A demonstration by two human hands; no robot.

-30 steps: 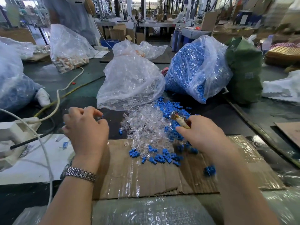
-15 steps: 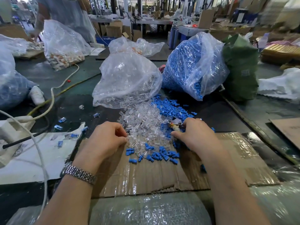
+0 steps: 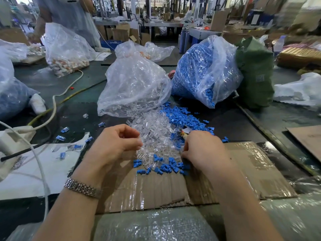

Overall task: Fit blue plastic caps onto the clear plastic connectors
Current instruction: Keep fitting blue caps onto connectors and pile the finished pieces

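A heap of clear plastic connectors (image 3: 152, 131) spills from a clear bag (image 3: 133, 84) onto the table. Loose blue caps (image 3: 182, 119) lie along its right side, and more blue caps (image 3: 166, 166) sit at its near edge on the cardboard. My left hand (image 3: 114, 145) has its fingers curled at the left edge of the heap and pinches a clear connector. My right hand (image 3: 203, 150) is curled into the pile's right side and grips a small yellow-brown object (image 3: 183, 134) that sticks out past its knuckles. Its fingertips are hidden among the parts.
A big bag of blue caps (image 3: 199, 72) and a green bag (image 3: 255, 72) stand behind. Taped cardboard (image 3: 251, 171) lies under my hands. Capped connectors (image 3: 64, 130) are scattered at left near white paper (image 3: 26, 171) and a white cable (image 3: 43, 171). Another person (image 3: 66, 11) works at the far left.
My left hand came in from the left to the edge of the clear heap. My right hand lowered into the pile with the small object still in it.
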